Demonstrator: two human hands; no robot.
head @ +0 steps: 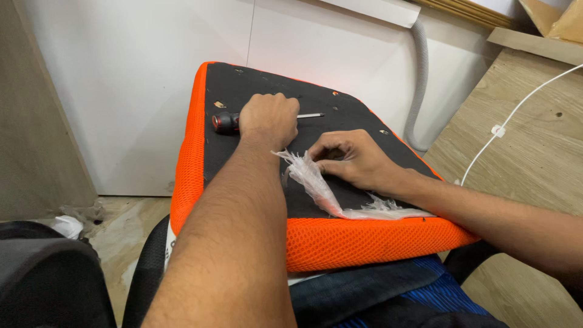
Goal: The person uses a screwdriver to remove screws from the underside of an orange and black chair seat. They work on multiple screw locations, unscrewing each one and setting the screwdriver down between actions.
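Resting across the person's lap, an upturned seat cushion [255, 158] is showing its black underside, with orange mesh wrapping the edges and the near side. 2 bare hands are working on that black surface.

The left hand [269, 119] is lying knuckles-up on the far half of the cushion, its grip clenched around a screwdriver [226, 123]. The red-and-black handle is protruding to the left of the fist, and the thin metal shaft is protruding to the right, lying nearly flat against the black fabric.

The right hand [352, 159] is lying just beside the left hand, toward the right edge of the cushion. Its fingers are curled downward with the tips pressing into the black fabric; whether this grip is pinching anything is not discernible. A strip of crumpled clear plastic film [322, 191] is running from just beside the right thumb, under the wrist and along the near edge of the black surface, touching the orange mesh.

Several small metal fasteners [219, 104] are sitting scattered across the far part of the underside.

Behind the cushion, a white panel [152, 73] is standing upright, with a grey corrugated hose [419, 79] running down beside it. To the right, a white cable [516, 109] is crossing a wooden board [534, 152]. Dark blue trousers [388, 291] are visible below the cushion.
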